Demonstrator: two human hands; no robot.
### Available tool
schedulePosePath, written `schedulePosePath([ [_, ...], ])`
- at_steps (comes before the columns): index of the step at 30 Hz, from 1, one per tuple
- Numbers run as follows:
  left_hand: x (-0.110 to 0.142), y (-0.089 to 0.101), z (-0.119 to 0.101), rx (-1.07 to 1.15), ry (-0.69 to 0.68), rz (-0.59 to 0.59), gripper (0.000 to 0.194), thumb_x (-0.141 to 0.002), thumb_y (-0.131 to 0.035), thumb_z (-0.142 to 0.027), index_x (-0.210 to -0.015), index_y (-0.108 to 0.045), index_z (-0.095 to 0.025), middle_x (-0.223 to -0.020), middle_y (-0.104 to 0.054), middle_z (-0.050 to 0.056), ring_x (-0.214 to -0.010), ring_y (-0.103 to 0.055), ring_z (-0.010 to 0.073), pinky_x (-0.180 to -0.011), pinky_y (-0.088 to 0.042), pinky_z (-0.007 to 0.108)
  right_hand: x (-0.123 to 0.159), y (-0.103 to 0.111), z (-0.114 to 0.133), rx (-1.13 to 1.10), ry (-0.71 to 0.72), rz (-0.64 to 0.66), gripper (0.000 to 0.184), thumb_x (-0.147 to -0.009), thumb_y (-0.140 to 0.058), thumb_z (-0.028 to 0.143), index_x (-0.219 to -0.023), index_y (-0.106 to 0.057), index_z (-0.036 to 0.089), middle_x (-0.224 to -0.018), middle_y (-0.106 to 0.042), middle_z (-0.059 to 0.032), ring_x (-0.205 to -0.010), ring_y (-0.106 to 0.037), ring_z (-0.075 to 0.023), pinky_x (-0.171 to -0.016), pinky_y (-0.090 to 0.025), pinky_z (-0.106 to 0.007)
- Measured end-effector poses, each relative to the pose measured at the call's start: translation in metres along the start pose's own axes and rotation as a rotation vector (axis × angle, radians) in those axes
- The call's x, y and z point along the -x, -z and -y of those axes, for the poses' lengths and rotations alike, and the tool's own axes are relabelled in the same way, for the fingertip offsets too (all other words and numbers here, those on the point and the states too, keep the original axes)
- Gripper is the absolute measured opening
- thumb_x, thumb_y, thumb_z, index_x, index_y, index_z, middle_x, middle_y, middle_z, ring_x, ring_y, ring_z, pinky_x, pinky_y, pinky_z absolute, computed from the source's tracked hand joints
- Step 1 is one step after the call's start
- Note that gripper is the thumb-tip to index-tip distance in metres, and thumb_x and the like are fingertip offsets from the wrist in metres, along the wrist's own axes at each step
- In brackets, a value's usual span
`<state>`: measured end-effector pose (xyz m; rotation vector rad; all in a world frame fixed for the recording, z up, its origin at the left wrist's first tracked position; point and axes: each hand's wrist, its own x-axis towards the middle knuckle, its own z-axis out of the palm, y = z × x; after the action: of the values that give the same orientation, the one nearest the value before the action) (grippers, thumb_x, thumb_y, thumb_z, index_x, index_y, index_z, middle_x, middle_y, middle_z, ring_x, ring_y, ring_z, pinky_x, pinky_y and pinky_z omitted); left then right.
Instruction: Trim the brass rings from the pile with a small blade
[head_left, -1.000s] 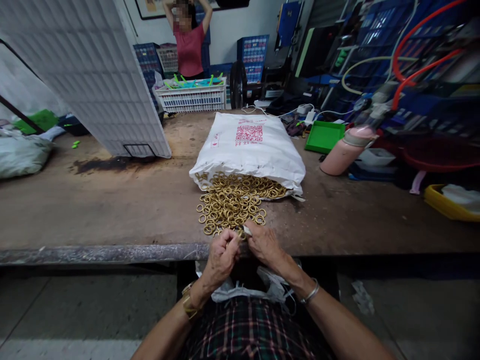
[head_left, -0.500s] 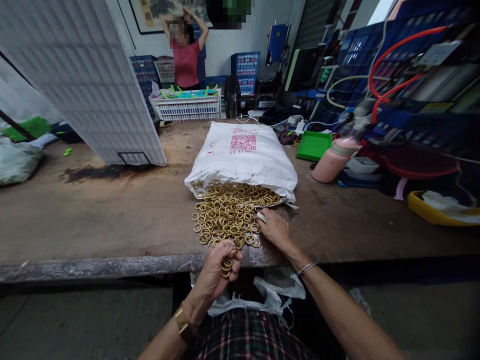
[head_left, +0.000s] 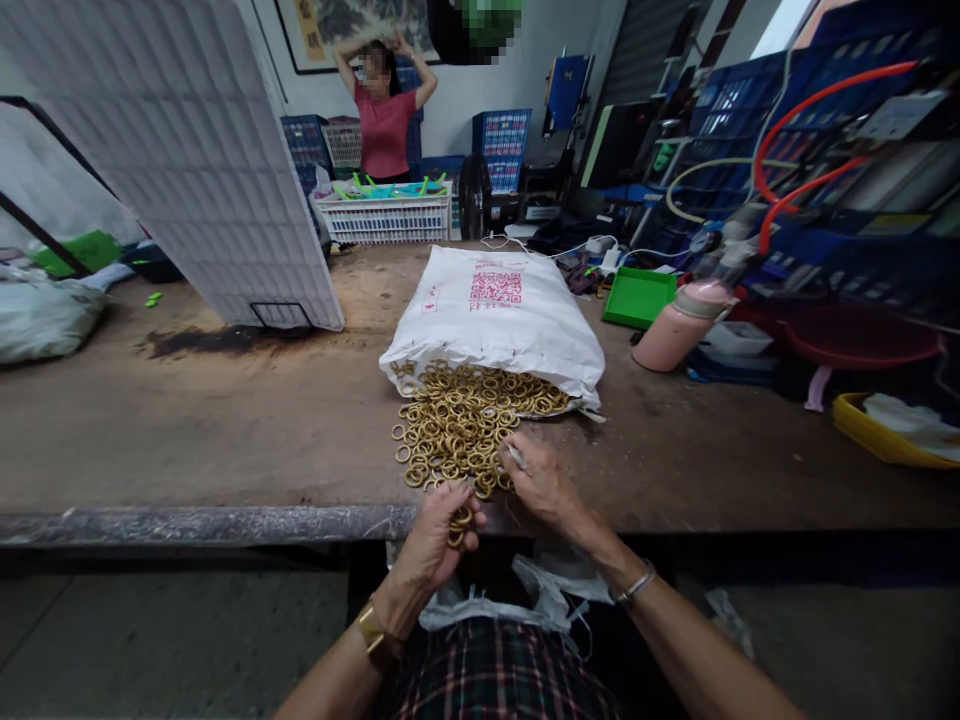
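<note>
A heap of brass-coloured rings spills from the open mouth of a white woven sack lying on the workbench. My left hand is at the bench's front edge, closed around several of these rings, which show between thumb and fingers. At the heap's right side, my right hand has its curled fingers touching the rings. Something white, perhaps tape, is on one of its fingers. Whether a ring is pinched there is hidden.
A tall white ribbed panel stands on the bench at left. To the right are a green tray, a pink bottle and a yellow tray. Behind, a person in a red top stands near a white crate, arms raised.
My right hand has moved left and nearer, onto the right edge of the heap. My left hand keeps its rings at the bench edge. The view has shifted slightly.
</note>
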<state>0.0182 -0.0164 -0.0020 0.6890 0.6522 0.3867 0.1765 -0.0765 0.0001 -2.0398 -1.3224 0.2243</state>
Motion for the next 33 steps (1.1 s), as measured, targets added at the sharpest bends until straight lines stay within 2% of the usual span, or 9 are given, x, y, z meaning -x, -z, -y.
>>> schedulePosePath([
  [3,-0.001,0.000,0.001,-0.114,-0.087,-0.030,0.033,-0.068,-0.063,-0.044,-0.078,-0.049,-0.016,-0.062,-0.049,-0.004,-0.048,-0.048,0.0060,-0.035,-0.031,0.014,0.012,-0.008,0.020,-0.139,0.083,0.054,0.020,-0.085,-0.036,0.028,-0.073,-0.051,0.019,-0.065,-0.053,0.0006,-0.060,-0.045,-0.0106,-0.058,-0.033,-0.021],
  [8,0.001,0.004,0.002,-0.262,-0.087,-0.010,0.035,-0.067,-0.062,-0.048,-0.072,-0.047,-0.016,-0.052,-0.044,-0.007,-0.041,-0.038,0.0035,-0.036,-0.024,0.013,0.020,-0.018,0.033,-0.233,0.059,0.142,0.022,-0.084,-0.037,0.031,-0.071,-0.050,0.019,-0.063,-0.050,0.0017,-0.058,-0.043,-0.0101,-0.057,-0.033,-0.021],
  [13,0.003,0.003,0.001,-0.481,-0.226,-0.131,0.028,-0.073,-0.055,-0.044,-0.071,-0.048,-0.016,-0.046,-0.043,-0.007,-0.038,-0.033,0.0043,-0.038,-0.024,0.016,0.020,-0.021,0.035,-0.376,-0.118,0.105,0.025,-0.080,-0.042,0.036,-0.063,-0.046,0.019,-0.058,-0.045,0.0038,-0.055,-0.039,-0.0091,-0.053,-0.031,-0.021],
  [18,0.003,0.001,0.002,-0.594,-0.416,-0.168,0.022,-0.076,-0.054,-0.036,-0.067,-0.052,-0.015,-0.052,-0.046,-0.005,-0.046,-0.039,0.0058,-0.045,-0.031,0.017,0.023,-0.024,0.036,-0.662,-0.380,0.301,0.035,-0.080,-0.038,0.044,-0.055,-0.044,0.019,-0.043,-0.034,0.0071,-0.040,-0.027,-0.0068,-0.040,-0.022,-0.021],
  [21,0.003,0.002,0.002,-0.593,-0.363,-0.149,0.024,-0.076,-0.053,-0.039,-0.069,-0.053,-0.015,-0.051,-0.045,-0.005,-0.044,-0.037,0.0055,-0.043,-0.030,0.017,0.023,-0.028,0.035,-0.734,-0.431,0.285,0.033,-0.078,-0.041,0.044,-0.056,-0.044,0.019,-0.043,-0.033,0.0077,-0.039,-0.026,-0.0063,-0.039,-0.021,-0.020],
  [24,0.003,0.004,0.003,-0.548,-0.232,-0.107,0.028,-0.076,-0.051,-0.044,-0.074,-0.052,-0.016,-0.050,-0.043,-0.006,-0.040,-0.036,0.0050,-0.039,-0.027,0.016,0.020,-0.031,0.033,-0.655,-0.346,0.171,0.026,-0.074,-0.047,0.038,-0.058,-0.045,0.018,-0.051,-0.041,0.0056,-0.048,-0.034,-0.0072,-0.046,-0.028,-0.020],
  [27,0.003,0.006,0.003,-0.483,-0.166,-0.064,0.030,-0.076,-0.050,-0.047,-0.076,-0.049,-0.017,-0.052,-0.043,-0.007,-0.039,-0.036,0.0045,-0.036,-0.026,0.015,0.018,-0.032,0.032,-0.546,-0.284,0.114,0.023,-0.072,-0.047,0.036,-0.057,-0.044,0.019,-0.052,-0.040,0.0059,-0.051,-0.035,-0.0080,-0.049,-0.029,-0.020],
  [33,0.003,0.008,0.003,-0.426,-0.150,-0.025,0.030,-0.075,-0.052,-0.047,-0.075,-0.048,-0.017,-0.051,-0.044,-0.007,-0.038,-0.036,0.0035,-0.036,-0.025,0.013,0.017,-0.027,0.033,-0.555,-0.253,0.155,0.022,-0.075,-0.043,0.034,-0.060,-0.047,0.018,-0.055,-0.044,0.0049,-0.053,-0.040,-0.0091,-0.052,-0.032,-0.021],
])
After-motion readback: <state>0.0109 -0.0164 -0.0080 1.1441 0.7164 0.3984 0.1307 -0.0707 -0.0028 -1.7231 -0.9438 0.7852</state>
